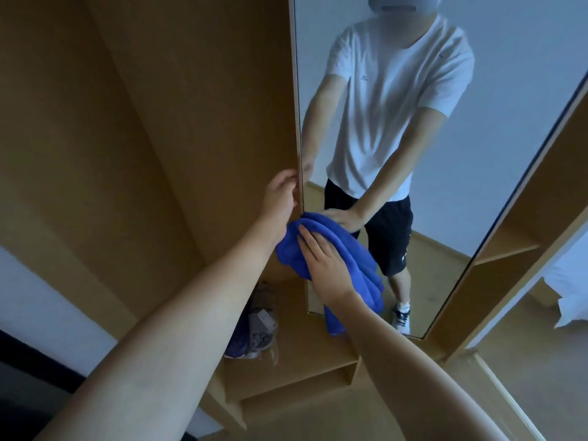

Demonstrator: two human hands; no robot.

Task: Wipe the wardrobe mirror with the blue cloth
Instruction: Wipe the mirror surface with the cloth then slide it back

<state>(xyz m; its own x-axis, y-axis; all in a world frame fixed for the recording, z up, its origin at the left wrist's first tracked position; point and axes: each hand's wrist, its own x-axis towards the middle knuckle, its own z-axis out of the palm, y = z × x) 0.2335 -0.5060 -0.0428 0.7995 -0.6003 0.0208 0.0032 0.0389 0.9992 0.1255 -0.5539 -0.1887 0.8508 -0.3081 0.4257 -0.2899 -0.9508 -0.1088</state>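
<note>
Flat-palmed, fingers straight: right hand (327,268) presses cloth (350,259) to mirror (397,138), low by its 9 o'clock edge. Left hand (281,194) grips that edge, fingers curled. Cloth: probably soft, light, limp; best bunched under palm. Glass: likely fragile; moderate pressure.

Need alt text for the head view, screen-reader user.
A person's right hand presses a blue cloth flat against the lower wardrobe mirror, while the left hand grips the mirror door's left edge. Shoes lie inside the wooden wardrobe.
</note>
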